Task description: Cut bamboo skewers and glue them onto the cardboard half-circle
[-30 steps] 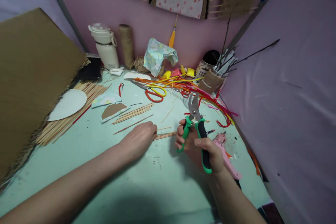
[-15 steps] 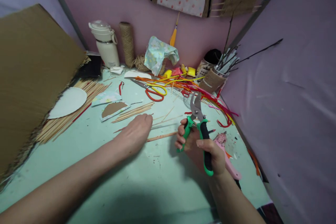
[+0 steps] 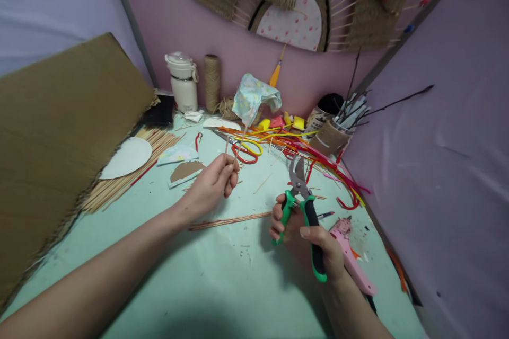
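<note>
Two thin wooden sticks (image 3: 240, 143) rise from the pinched fingers of my left hand (image 3: 217, 180), above the table's middle. My right hand (image 3: 308, 241) is wrapped round green and black pruning shears (image 3: 302, 198), whose blades point up and stand apart. Between and below my hands, a few long reddish sticks (image 3: 233, 220) lie on the pale green table (image 3: 222, 280). A half-round cardboard piece with a cloth edge (image 3: 186, 171) rests just behind my left wrist. Scissors with red and yellow handles (image 3: 245, 154) lie beyond my left hand.
A large cardboard sheet (image 3: 79, 116) leans at the left over a bundle of sticks (image 3: 115, 188). A white bottle (image 3: 184, 85) and a twine roll (image 3: 212, 82) stand at the back. A pink glue gun (image 3: 356, 265) lies right of my right hand; cans (image 3: 330, 135) hold twigs.
My left hand has lifted from the table, its sticks now upright. The view has shifted, showing more of the wall. My right hand still holds the shears with the blades apart.
</note>
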The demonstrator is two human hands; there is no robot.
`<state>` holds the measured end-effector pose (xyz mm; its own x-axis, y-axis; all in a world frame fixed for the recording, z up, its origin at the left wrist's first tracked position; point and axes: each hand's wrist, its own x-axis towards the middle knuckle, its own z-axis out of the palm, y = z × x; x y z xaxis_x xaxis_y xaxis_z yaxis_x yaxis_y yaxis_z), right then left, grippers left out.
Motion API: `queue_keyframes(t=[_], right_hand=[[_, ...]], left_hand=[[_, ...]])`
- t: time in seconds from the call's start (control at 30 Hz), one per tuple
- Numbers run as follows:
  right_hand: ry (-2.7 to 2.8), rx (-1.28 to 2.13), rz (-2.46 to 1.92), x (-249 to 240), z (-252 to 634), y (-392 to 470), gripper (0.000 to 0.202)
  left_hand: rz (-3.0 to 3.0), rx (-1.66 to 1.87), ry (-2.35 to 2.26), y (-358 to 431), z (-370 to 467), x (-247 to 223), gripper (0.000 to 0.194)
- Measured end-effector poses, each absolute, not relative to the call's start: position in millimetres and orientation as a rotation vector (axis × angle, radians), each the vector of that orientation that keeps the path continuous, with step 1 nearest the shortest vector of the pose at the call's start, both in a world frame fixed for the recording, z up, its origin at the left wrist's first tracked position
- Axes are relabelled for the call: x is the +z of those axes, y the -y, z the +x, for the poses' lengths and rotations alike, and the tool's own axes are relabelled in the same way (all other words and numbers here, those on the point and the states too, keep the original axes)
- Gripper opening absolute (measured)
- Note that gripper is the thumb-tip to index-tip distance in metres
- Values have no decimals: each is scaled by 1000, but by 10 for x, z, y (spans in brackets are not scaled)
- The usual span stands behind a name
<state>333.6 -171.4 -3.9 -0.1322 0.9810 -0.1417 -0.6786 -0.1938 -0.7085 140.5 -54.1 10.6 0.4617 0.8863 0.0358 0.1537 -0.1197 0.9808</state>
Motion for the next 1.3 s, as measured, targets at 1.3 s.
queue_keyframes(t=[1.3], right_hand=[[666,1742,-667,-223,3307,1669,54]], left_hand=[[1386,842,-703,654,1534,-153,39]])
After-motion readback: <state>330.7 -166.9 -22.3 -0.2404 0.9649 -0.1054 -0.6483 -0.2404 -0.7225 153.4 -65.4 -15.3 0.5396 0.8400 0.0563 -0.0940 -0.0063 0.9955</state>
